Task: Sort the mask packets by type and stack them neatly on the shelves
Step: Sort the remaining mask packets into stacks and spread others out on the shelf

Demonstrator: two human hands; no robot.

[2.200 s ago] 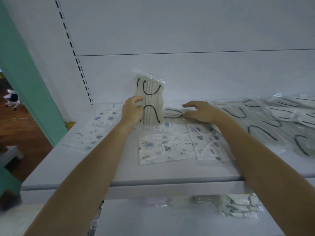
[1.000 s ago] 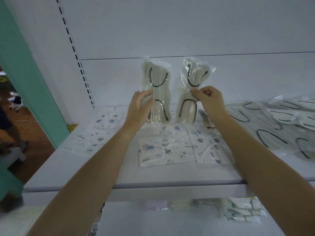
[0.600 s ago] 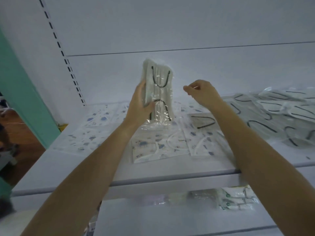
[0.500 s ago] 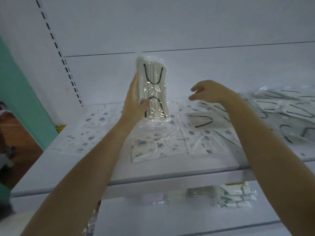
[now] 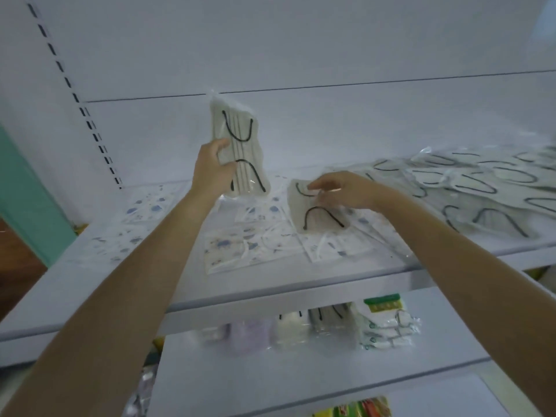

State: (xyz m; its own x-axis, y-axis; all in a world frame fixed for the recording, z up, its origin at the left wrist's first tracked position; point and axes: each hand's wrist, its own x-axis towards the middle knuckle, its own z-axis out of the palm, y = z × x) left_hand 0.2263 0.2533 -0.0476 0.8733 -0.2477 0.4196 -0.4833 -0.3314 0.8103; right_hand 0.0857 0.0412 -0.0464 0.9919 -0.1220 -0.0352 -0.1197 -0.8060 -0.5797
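While the left grip (image 5: 212, 171) stays curled round the held packet (image 5: 237, 152), thumb across its front, the change is on the other side. Left to right:

- 9 o'clock: teal pillar (image 5: 21, 191), then the slotted upright (image 5: 76, 97).
- Shelf (image 5: 285, 281): printed packets (image 5: 231, 248) lie flat from 9 o'clock to centre, not squared up.
- Held packet: black ear loops, upright, at 12 o'clock of the left grip, clear of the shelf.
- Right grip (image 5: 346, 191): empty and in the air half a second ago, now down on the flat packet (image 5: 319, 215), same black-loop type, lying on the printed ones at 4 o'clock of the held packet. Fingers reach over its top edge. It's blurred, so I can't tell if they pinch it yet or only touch.
- 3 o'clock: black-loop pile (image 5: 481, 182), overlapping, loose.

My read: black-loop packets are being gathered one by one into the left-hand stack, and this pick is the next one. It's early in the sort, and the printed type doesn't look started.

Labels: on the lower shelf (image 5: 270, 377), 5 o'clock, one packet carries a green header card (image 5: 382, 302). Its text is too blurred to read. No legible print on the held packet.
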